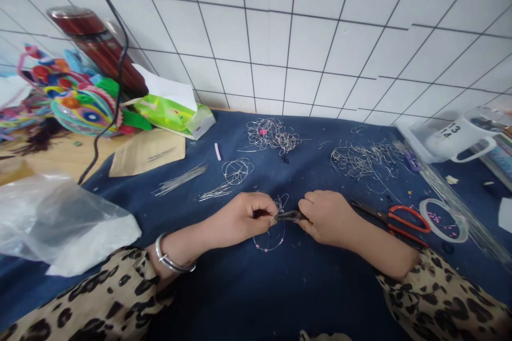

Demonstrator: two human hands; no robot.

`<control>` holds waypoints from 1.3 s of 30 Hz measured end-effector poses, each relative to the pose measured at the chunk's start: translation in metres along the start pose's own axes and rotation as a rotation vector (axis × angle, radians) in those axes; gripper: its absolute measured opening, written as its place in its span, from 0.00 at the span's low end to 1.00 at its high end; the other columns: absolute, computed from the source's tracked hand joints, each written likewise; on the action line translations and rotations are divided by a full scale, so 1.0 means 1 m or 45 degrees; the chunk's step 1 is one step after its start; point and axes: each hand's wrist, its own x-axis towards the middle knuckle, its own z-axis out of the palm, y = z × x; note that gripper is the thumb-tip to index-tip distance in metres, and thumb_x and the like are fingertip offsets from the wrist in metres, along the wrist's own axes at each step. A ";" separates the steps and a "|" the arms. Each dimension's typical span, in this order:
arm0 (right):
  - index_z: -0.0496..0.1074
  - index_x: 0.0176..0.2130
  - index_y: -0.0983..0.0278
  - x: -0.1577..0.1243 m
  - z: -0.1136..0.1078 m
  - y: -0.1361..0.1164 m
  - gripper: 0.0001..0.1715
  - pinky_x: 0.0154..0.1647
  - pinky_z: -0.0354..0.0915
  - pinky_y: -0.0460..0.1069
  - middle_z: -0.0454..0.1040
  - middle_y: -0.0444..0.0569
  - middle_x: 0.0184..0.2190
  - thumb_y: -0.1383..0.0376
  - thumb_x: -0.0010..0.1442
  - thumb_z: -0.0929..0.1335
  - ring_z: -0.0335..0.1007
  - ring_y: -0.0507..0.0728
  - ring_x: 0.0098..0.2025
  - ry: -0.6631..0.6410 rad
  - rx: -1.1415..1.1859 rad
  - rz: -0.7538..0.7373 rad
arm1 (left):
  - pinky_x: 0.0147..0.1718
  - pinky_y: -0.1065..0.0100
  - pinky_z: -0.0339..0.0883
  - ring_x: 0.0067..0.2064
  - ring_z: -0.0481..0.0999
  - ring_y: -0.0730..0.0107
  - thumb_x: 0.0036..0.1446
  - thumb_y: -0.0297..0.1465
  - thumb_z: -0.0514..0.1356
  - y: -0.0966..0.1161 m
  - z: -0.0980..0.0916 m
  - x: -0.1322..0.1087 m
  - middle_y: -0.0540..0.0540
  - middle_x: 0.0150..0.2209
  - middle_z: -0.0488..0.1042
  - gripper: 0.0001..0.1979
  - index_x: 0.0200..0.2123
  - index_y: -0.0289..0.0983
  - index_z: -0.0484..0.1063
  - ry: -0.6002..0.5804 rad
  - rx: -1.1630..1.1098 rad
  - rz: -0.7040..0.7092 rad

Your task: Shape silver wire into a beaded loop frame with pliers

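My left hand (246,217) is closed, thumb and forefinger pinching a thin wire ring (269,249) strung with small pink beads. The ring hangs below the fingertips, and thin looped wire shows just above them. My right hand (330,219) is wrapped around a pair of small dark pliers (288,216). The jaws of the pliers point left and meet the wire at my left fingertips. Whether the jaws grip the wire is too small to tell. Most of the pliers' handles are hidden inside my right hand.
Behind my hands lie a wire tangle (272,136), a wire coil (238,171), straight wires (182,179) and wire scraps (362,160). Orange-handled scissors (408,218) and a round bead dish (444,220) are at right. A plastic bag (60,213) lies left; a white mug (456,141) stands back right.
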 end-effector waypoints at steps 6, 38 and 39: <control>0.64 0.30 0.64 -0.001 -0.003 -0.001 0.17 0.28 0.48 0.48 0.68 0.47 0.28 0.55 0.60 0.57 0.63 0.53 0.29 -0.053 0.032 0.017 | 0.26 0.74 0.58 0.27 0.65 0.77 0.51 0.23 0.53 -0.001 0.000 -0.001 0.52 0.25 0.65 0.06 0.26 0.34 0.68 0.024 0.070 0.032; 0.63 0.26 0.64 0.001 -0.004 -0.003 0.22 0.24 0.46 0.46 0.69 0.44 0.23 0.52 0.61 0.56 0.62 0.49 0.23 -0.130 0.285 0.216 | 0.27 0.73 0.59 0.28 0.63 0.75 0.56 0.29 0.53 -0.008 0.004 0.001 0.51 0.26 0.64 0.08 0.29 0.34 0.69 0.242 -0.193 -0.027; 0.63 0.26 0.64 0.001 -0.004 -0.003 0.22 0.24 0.46 0.46 0.69 0.44 0.23 0.52 0.61 0.57 0.62 0.49 0.23 -0.128 0.283 0.214 | 0.27 0.73 0.59 0.28 0.63 0.75 0.56 0.29 0.53 -0.008 0.004 0.001 0.51 0.26 0.64 0.08 0.29 0.34 0.69 0.236 -0.189 -0.022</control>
